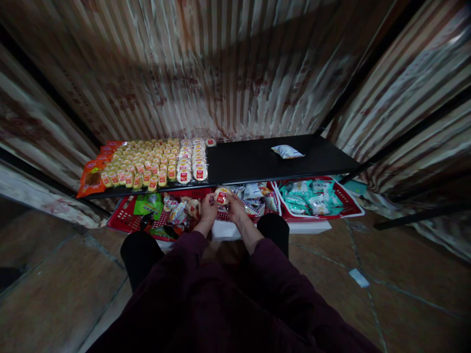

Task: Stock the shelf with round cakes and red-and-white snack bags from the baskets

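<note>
Hands [237,208] together gripping round wrapped snack [222,196] above red baskets [125,214], near front edge of black shelf [243,161].

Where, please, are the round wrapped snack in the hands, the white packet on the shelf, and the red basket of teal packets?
Round wrapped snack [222,196]: head view, its red label.
White packet [287,151]: head view, its middle.
Red basket of teal packets [347,199]: head view, right wall.

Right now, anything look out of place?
A pale flat rectangular slip lies loose on the brown tiled floor, apart from the red plastic baskets. A white pillow-shaped packet sits alone at right on the black shelf.
</note>
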Motion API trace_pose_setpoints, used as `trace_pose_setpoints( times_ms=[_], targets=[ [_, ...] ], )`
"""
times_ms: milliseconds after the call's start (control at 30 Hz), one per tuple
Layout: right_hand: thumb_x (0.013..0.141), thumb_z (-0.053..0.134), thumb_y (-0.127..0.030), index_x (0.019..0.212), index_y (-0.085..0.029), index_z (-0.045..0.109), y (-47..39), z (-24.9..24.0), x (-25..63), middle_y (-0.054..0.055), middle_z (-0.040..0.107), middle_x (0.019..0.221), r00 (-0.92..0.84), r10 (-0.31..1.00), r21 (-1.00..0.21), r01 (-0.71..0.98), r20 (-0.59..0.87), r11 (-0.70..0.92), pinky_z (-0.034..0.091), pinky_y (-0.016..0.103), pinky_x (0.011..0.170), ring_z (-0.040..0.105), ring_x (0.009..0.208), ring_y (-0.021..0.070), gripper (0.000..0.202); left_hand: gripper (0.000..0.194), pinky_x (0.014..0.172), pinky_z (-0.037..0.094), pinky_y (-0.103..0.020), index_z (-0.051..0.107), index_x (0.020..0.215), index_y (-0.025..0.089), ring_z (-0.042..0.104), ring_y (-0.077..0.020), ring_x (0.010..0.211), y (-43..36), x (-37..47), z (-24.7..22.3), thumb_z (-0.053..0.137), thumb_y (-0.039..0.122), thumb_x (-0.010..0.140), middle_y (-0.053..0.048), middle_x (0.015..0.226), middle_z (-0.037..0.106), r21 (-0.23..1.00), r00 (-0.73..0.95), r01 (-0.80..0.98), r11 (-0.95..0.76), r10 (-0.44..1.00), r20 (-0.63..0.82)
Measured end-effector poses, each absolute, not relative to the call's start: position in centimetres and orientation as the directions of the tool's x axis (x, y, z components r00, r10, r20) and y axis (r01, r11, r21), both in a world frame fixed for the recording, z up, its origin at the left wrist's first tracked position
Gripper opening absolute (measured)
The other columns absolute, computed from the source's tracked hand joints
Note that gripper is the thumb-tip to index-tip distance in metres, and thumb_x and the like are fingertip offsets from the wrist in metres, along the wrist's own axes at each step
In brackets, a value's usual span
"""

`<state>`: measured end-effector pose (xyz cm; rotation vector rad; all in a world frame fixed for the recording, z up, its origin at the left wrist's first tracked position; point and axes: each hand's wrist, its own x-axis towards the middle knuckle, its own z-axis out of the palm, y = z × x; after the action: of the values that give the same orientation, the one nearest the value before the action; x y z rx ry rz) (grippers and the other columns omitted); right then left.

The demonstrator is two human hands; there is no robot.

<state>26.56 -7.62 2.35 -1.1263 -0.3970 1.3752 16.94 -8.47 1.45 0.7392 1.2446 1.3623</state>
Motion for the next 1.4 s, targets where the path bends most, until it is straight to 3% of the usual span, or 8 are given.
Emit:
trace_pose_setpoints(
  times_ms=[167,300,567,700,900,1067,1233,1400],
  targets=[
    [0.074,0.067,-0.03,0.077,-0.022,0.061,-7.5,2.2,27.0,-0.003,0.067,0.068,0.237,0.892,-0.805,-0.558,-0.386,-0.2,0.047,0.02,0.05,0.06,0.058,0.011,0.011,0.028,0.083,0.045,-0.023,0.068,0.083,0.021,0.056,-0.0152,0.088,-8.3,17.3,1.2,0.071,0.002,0.062,-0.004,0.101,0.056,0.985,-0.277,-0.132,0.111,0.95,-0.144],
    [0.076,0.063,-0.04,0.078,-0.021,0.063,-7.4,2.4,27.2,0.0,0.069,0.076,0.244,0.872,-0.756,-0.625,-0.425,-0.194,0.046,0.019,0.051,0.061,0.064,0.0114,0.019,0.026,0.092,0.04,-0.025,0.069,0.084,0.021,0.054,-0.019,0.099,-8.4,17.5,1.4,0.076,0.009,0.062,-0.005,0.097,0.06,0.967,-0.242,-0.244,0.079,0.96,-0.139],
    [0.07,0.063,-0.033,0.086,-0.024,0.069,-7.5,2.4,26.9,-0.001,0.071,0.098,0.232,0.938,-0.85,-0.516,-0.259,-0.107,0.048,0.021,0.066,0.063,0.086,0.014,0.02,0.032,0.08,0.043,-0.023,0.067,0.091,0.019,0.06,-0.0164,0.088,-8.3,18.1,1.3,0.079,0.018,0.062,-0.005,0.09,0.067,0.969,-0.14,-0.216,0.124,0.978,-0.156],
    [0.065,0.065,-0.024,0.08,-0.021,0.071,-7.4,1.5,26.5,0.001,0.071,0.096,0.298,0.941,-0.897,-0.442,-0.162,-0.015,0.048,0.024,0.074,0.062,0.084,0.0132,0.017,0.02,0.069,0.045,-0.023,0.064,0.087,0.017,0.061,-0.0134,0.073,-8.3,18.1,1.5,0.071,0.02,0.069,-0.003,0.082,0.067,0.905,-0.059,-0.36,0.225,0.963,-0.263],
    [0.067,0.06,-0.02,0.076,-0.021,0.072,-7.2,1.4,26.4,0.001,0.071,0.09,0.321,0.945,-0.942,-0.332,-0.057,0.056,0.047,0.029,0.084,0.062,0.089,0.0156,0.015,0.02,0.069,0.045,-0.022,0.062,0.089,0.015,0.062,-0.0127,0.074,-7.8,18.1,1.6,0.065,0.022,0.071,-0.003,0.084,0.067,0.825,-0.049,-0.519,0.222,0.956,-0.288],
    [0.068,0.063,-0.023,0.08,-0.023,0.071,-7.1,2.5,26.5,0.0,0.07,0.09,0.328,0.944,-0.966,-0.255,-0.041,0.047,0.048,0.029,0.085,0.06,0.095,0.0175,0.014,0.031,0.075,0.047,-0.023,0.064,0.104,0.019,0.063,-0.0155,0.089,-7.2,18.3,1.2,0.063,0.022,0.074,-0.004,0.098,0.069,0.842,-0.029,-0.518,0.151,0.981,-0.194],
    [0.073,0.065,-0.036,0.094,-0.025,0.069,-6.6,3.8,26.5,0.001,0.07,0.096,0.282,0.959,-0.97,-0.236,-0.013,0.056,0.049,0.028,0.083,0.061,0.094,0.0175,0.025,0.034,0.092,0.045,-0.027,0.065,0.111,0.021,0.054,-0.0205,0.118,-6.1,18.8,1.7,0.059,0.035,0.081,-0.005,0.117,0.066,0.862,-0.049,-0.495,0.109,0.987,-0.153],
    [0.073,0.064,-0.043,0.103,-0.023,0.066,-5.4,3.9,26.8,0.002,0.069,0.099,0.274,0.961,-0.981,-0.177,0.033,0.084,0.048,0.029,0.082,0.061,0.091,0.0179,0.036,0.038,0.107,0.034,-0.032,0.064,0.117,0.02,0.046,-0.019,0.127,-5.2,19.0,2.7,0.055,0.032,0.082,-0.005,0.131,0.058,0.96,-0.085,-0.28,-0.004,0.996,-0.021]
  ],
)
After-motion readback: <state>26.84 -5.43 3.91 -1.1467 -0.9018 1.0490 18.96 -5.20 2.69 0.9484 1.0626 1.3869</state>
